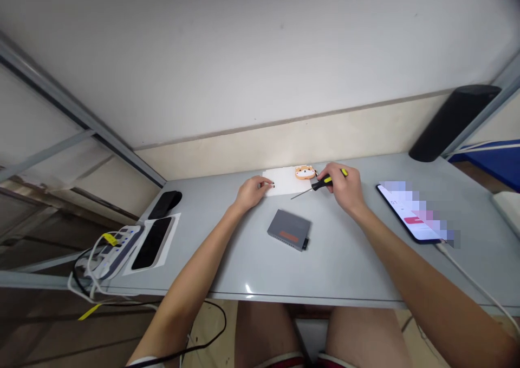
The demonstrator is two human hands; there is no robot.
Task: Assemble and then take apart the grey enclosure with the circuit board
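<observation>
My right hand [341,184] is closed around a black and yellow screwdriver [325,182], whose thin shaft points left and down toward the table. My left hand [252,191] rests at the left edge of a white sheet of paper [284,181], fingers pinched together over something tiny and dark by the fingertips. A small orange animal-shaped item [305,171] lies on the paper's far right corner. A small grey metal box [288,229] with an orange label sits on the table in front of both hands, touched by neither.
On the grey table [345,260] a lit phone [410,214] with a white cable lies at the right, a black cylinder [453,122] behind it. At the left are a power strip [116,249], a dark phone [152,242] on paper and a black case [165,203].
</observation>
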